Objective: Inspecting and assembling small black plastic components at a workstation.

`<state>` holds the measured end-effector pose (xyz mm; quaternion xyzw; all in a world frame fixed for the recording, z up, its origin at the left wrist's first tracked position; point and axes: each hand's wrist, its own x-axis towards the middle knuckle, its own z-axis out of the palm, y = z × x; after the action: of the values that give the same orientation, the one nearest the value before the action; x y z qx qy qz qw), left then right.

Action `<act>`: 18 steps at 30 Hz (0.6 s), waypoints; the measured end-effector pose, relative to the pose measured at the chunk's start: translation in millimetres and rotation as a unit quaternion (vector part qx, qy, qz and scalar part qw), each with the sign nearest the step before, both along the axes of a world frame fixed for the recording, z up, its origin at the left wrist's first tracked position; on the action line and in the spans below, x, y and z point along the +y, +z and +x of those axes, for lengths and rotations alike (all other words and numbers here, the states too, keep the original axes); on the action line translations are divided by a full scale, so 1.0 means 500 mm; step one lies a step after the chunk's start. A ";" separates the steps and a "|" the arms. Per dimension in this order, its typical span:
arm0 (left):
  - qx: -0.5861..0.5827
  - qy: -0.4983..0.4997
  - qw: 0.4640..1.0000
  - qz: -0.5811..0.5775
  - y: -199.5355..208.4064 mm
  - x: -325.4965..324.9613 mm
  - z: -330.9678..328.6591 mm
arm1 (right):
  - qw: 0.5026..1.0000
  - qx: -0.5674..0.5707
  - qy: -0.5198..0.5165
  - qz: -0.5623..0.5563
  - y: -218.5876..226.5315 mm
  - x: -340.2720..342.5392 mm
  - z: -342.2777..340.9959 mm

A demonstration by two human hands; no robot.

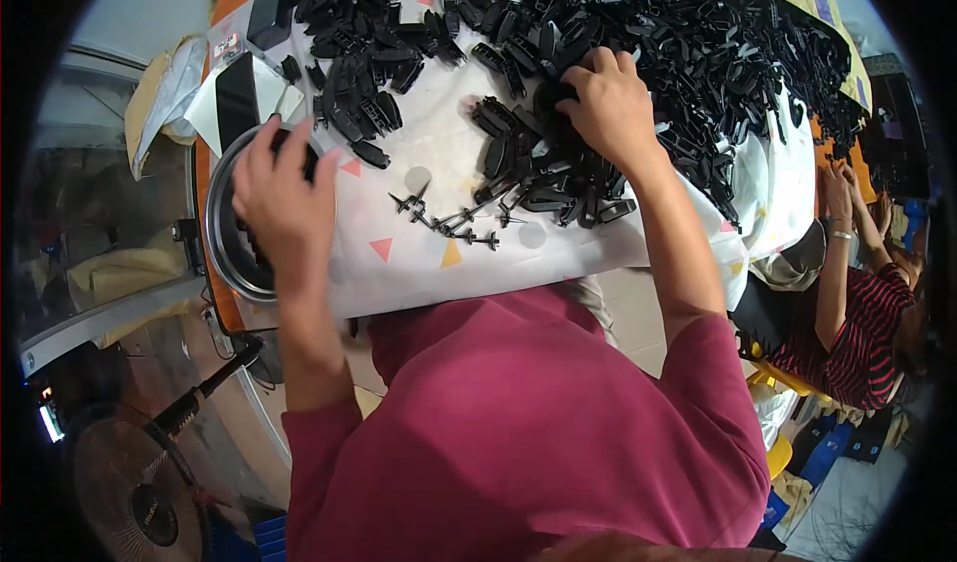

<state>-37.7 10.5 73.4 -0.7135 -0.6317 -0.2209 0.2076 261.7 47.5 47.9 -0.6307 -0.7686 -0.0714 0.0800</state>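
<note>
My left hand (284,198) is over the right side of a round metal bowl (214,238) at the table's left edge. Its fingers look spread, though motion blurs them. I see nothing held in them. Dark contents show in the bowl, mostly covered by the hand. My right hand (613,103) reaches into the heap of small black plastic parts (698,53). Thumb and fingers are curled toward each other there; what lies between them is lost against the black parts. Below it spreads a smaller cluster of black parts (548,178). Thin branched black pieces (449,225) lie left of that cluster.
Another pile of black parts (354,63) lies at the far left of the white patterned cloth (399,273). Near the bowl are a dark phone-like slab (236,103) and a black box (269,11). A fan (140,497) stands lower left. A person in stripes (857,333) works at right.
</note>
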 end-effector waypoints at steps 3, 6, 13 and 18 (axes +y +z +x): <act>-0.117 -0.194 0.969 -0.098 -0.021 0.024 0.076 | 0.993 0.097 0.024 0.070 0.001 0.001 -0.014; -0.113 -0.354 0.917 -0.144 -0.078 0.064 0.159 | 0.974 0.196 0.045 0.105 0.018 -0.012 -0.032; -0.296 -0.289 0.881 -0.229 -0.092 0.095 0.190 | 0.919 0.388 -0.010 0.073 0.013 -0.042 -0.005; -0.663 -0.326 0.595 -0.317 -0.066 0.061 0.189 | 0.788 0.612 0.032 -0.062 0.029 -0.060 -0.054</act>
<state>56.8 41.0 40.5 -0.5493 -0.3510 -0.4721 -0.5935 234.7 17.3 62.2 -0.5211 -0.5807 0.3802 0.4967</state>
